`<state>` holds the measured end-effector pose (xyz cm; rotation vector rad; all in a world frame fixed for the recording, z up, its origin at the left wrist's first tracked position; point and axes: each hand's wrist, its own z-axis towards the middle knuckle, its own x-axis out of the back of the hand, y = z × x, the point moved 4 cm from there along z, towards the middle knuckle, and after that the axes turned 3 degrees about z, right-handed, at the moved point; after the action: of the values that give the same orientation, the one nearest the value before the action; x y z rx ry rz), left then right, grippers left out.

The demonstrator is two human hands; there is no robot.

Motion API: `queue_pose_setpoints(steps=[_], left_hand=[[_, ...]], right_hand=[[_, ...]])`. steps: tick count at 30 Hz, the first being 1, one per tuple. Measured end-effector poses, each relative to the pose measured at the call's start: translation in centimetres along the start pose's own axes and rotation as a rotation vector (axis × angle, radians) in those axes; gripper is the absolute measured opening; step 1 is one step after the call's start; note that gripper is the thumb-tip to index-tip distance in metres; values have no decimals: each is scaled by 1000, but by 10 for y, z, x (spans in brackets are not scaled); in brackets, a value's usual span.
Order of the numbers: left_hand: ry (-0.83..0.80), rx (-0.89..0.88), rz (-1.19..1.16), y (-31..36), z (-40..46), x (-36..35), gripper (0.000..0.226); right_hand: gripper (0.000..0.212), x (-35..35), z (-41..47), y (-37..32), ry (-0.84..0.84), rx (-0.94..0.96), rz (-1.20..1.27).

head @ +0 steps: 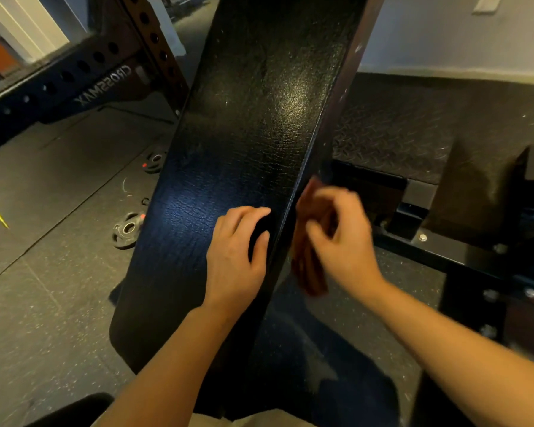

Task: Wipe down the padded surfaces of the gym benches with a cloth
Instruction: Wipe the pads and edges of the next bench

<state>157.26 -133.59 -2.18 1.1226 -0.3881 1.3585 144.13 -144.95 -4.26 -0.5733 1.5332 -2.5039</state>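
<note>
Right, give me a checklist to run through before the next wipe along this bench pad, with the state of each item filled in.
1. Cloth in hand: ok. The right hand grips the reddish-brown cloth.
2. Cloth on the padding: not ok. It hangs beside the right edge of the bench pad, not on the top.
3. Pad steadied: ok. The left hand rests on the top near the right edge.
4. Top free of objects: ok. Nothing but the left hand lies on it.
5. Cloth damp or clean: cannot tell; it is blurred.
6. Footing: ok on this side; the weight plates lie on the floor left of the pad.
</note>
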Motion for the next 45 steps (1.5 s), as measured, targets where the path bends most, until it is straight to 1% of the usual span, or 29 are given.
queue_pose_setpoints(steps=[2, 3, 5, 7, 9, 10, 11, 12, 14, 15, 18, 22, 24, 26, 29, 31, 33, 34, 36, 38, 41, 43, 45], left_hand=[[-9, -23, -25, 4, 14, 3, 34], [-10, -39, -30, 7, 22, 4, 34], [-4, -74, -23, 13, 36, 2, 35], [0, -99, -2, 20, 50, -2, 35], [8, -123, 27, 26, 61, -7, 34], [10, -134, 35, 29, 66, -9, 35], [10, -146, 39, 31, 71, -10, 35], [10, -163, 39, 34, 76, -11, 36], [14, -205, 53, 38, 87, -12, 37], [21, -221, 66, 39, 94, -13, 37], [57, -238, 87, 43, 114, -17, 39], [108, -246, 94, 46, 123, -31, 41], [139, -256, 87, 44, 120, -36, 41], [164, -263, 62, 40, 119, -38, 40], [180, -265, 44, 38, 118, -37, 39], [184, -272, 49, 38, 118, -39, 40], [183, -270, 50, 38, 118, -40, 40], [182, -269, 50, 38, 118, -40, 40], [185, -265, 45, 38, 117, -39, 40], [187, -262, 47, 38, 117, -39, 39], [187, -243, 64, 38, 117, -39, 39], [192, -238, 54, 37, 117, -39, 39], [202, -241, 41, 37, 117, -39, 38]], right_hand=[[42, 11, 34, -1, 143, -58, -19], [41, 10, 44, -3, 167, -70, -25], [39, -1, 42, -10, 156, -55, -2], [40, -14, 18, -12, 52, -36, 34], [42, -21, -9, -10, -139, -39, 56], [42, -18, -14, -8, -199, -34, 60], [43, -12, -10, -6, -187, -27, 64], [44, -3, 2, -4, -106, -16, 62], [44, 13, 37, -5, 109, -14, 49], [42, 17, 55, -9, 170, -10, 42], [33, 10, 87, -9, 207, 38, 14], [27, 10, 101, 6, 322, -54, 62], [31, 4, 89, 0, 314, 1, 49], [32, -8, 63, -6, 252, 71, 57], [36, -12, 47, -4, 156, 87, 105], [37, -6, 65, 3, 172, 75, 104], [42, 2, 84, 7, 247, 29, 150], [45, 3, 87, 7, 275, 5, 181], [44, -2, 78, 3, 313, 16, 147], [38, -13, 55, 0, 296, 60, 116], [34, -22, 33, 2, 193, 83, 143], [32, -15, 46, 3, 145, 100, 135], [35, -4, 71, 7, 183, 84, 130]])
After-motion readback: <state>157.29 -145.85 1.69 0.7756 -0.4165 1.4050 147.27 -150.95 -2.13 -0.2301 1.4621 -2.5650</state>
